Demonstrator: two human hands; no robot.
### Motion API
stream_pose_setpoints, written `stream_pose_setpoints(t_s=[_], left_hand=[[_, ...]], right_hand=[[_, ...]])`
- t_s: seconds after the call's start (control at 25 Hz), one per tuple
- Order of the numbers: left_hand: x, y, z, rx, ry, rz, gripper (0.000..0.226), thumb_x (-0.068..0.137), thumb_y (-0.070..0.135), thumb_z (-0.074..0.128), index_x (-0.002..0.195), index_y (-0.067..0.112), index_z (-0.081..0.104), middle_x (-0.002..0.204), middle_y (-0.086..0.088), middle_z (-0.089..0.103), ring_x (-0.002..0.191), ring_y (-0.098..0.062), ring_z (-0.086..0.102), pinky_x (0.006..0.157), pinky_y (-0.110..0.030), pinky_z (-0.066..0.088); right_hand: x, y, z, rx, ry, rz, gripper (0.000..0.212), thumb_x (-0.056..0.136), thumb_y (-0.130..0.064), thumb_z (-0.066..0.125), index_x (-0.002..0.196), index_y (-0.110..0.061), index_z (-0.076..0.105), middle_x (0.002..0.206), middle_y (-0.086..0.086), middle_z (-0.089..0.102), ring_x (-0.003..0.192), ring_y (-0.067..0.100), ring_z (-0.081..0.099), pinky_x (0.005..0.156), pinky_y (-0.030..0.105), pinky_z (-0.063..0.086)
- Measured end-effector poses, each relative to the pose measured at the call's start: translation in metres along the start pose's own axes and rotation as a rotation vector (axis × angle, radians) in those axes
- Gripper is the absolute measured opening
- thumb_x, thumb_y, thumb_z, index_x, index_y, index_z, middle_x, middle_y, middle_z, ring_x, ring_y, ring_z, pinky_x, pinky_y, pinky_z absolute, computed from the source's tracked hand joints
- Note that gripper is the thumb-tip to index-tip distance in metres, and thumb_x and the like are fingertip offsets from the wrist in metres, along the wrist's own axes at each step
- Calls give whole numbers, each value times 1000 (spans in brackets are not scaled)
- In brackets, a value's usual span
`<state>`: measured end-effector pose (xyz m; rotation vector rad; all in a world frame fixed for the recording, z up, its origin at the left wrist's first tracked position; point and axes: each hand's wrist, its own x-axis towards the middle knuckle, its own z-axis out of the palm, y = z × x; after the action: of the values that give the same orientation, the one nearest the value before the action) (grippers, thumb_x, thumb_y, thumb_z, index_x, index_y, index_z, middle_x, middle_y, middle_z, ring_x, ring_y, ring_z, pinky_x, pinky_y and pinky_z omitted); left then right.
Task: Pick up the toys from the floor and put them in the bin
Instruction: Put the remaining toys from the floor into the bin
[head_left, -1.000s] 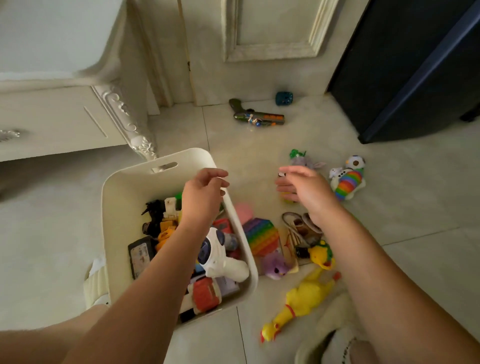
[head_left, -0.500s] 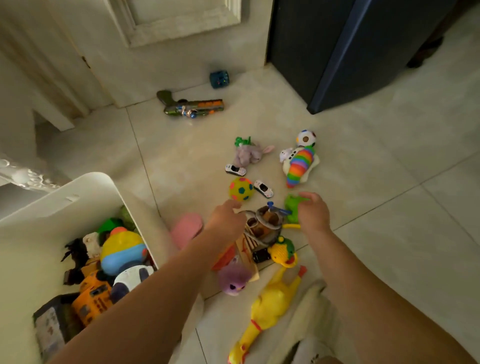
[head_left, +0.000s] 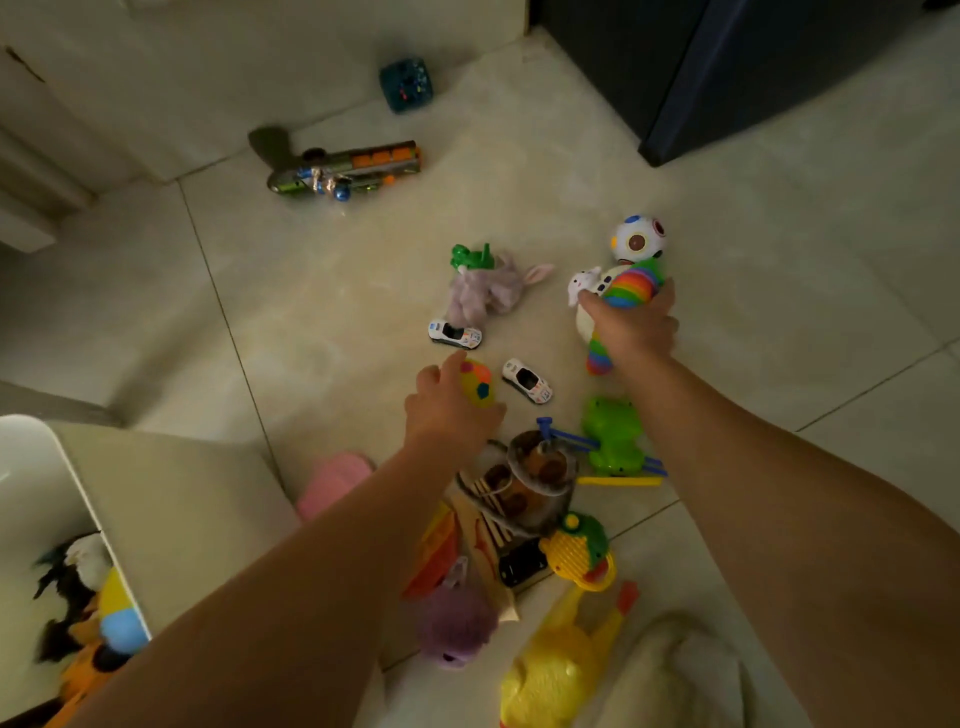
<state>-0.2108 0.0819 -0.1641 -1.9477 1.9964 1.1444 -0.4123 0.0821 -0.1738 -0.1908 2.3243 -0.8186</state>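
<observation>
Head view, looking down at floor.

- Left hand, centre frame: fingers curled over the yellow spotted ball, thumb on its left side. Ball sits low, at or just off the floor; cannot tell which.
- Right hand, right of centre: thumb and fingers wrapped round the middle of the rainbow toy. The toy's ends stick out above and below the grip.
- Bin, lower left corner: white, only part in frame, toys inside (blurred). Well apart from both hands.
- Loose toys on floor: two white cars either side of the ball; rabbit plush above them; white spotted ball just above the rainbow toy; green frog between the forearms; yellow chicken at bottom edge.
- Upper left: toy gun. Blue cube near the top edge, against the wall.
</observation>
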Motion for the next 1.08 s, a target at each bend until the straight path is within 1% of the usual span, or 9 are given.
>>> stream_pose_setpoints(t_s=[0.08, 0.24, 0.4, 0.48, 0.6, 0.72, 0.84, 0.92, 1.08], left_hand=[[9, -2, 3, 57, 48, 27, 71, 83, 40, 67, 143, 31, 31, 141, -6, 35, 121, -36, 44, 98, -39, 38], [18, 0, -2, -16, 44, 15, 65, 83, 33, 69, 138, 28, 37, 131, -10, 37, 110, -38, 53, 90, -40, 48], [16, 5, -8, -114, -55, -155, 78, 78, 42, 72, 143, 21, 35, 135, -11, 34, 114, -34, 52, 93, -42, 51], [13, 5, -9, -143, -127, -246, 76, 76, 48, 73, 135, 10, 45, 129, -12, 43, 110, -29, 53, 92, -39, 51], [2, 9, -13, -601, -205, -345, 59, 76, 48, 73, 115, 7, 56, 110, -10, 54, 94, -23, 56, 90, -40, 55], [-8, 18, -18, -1032, -264, -338, 48, 79, 48, 69, 113, 16, 57, 116, -7, 59, 103, -23, 59, 92, -41, 53], [-16, 24, -19, -1181, -427, -306, 59, 78, 56, 63, 124, 21, 57, 123, -2, 60, 111, -24, 54, 92, -40, 46], [-23, 28, -17, -1246, -504, -302, 65, 73, 58, 63, 126, 20, 59, 123, -3, 62, 108, -24, 57, 91, -39, 48], [-48, 33, -33, -1273, -473, -249, 66, 69, 57, 61, 126, 23, 61, 112, 1, 66, 98, -15, 59, 74, -34, 46]], right_hand=[[7, -7, 4, 29, -18, 19, 100, 74, -40, 75, 152, -28, 14, 144, 16, 37, 127, 36, 46, 98, 42, 43], [10, -7, 3, -2, -59, -37, 86, 75, -26, 72, 147, -31, 25, 136, 15, 49, 120, 34, 52, 88, 34, 44], [2, 0, 0, -9, -134, -109, 78, 76, -18, 72, 143, -27, 33, 129, 8, 55, 112, 30, 56, 83, 32, 44], [-9, 5, 0, 25, -164, -109, 76, 77, -17, 72, 142, -26, 33, 121, 6, 54, 101, 28, 56, 78, 31, 43], [-25, 16, -3, 64, -238, -84, 75, 76, -14, 74, 139, -26, 34, 113, 5, 51, 94, 26, 54, 77, 35, 48], [-34, 25, -11, 74, -362, -30, 75, 73, -11, 75, 136, -25, 37, 115, 9, 52, 96, 29, 58, 75, 39, 52], [-44, 38, -19, 59, -514, -15, 71, 73, -9, 77, 132, -25, 41, 109, 9, 54, 87, 26, 58, 65, 34, 51], [-54, 46, -23, 73, -541, -56, 65, 72, -8, 77, 127, -24, 47, 100, 6, 58, 80, 22, 59, 62, 31, 49], [-75, 39, -26, 153, -528, -200, 60, 71, -4, 74, 123, -26, 55, 105, 9, 67, 90, 27, 66, 78, 42, 55]])
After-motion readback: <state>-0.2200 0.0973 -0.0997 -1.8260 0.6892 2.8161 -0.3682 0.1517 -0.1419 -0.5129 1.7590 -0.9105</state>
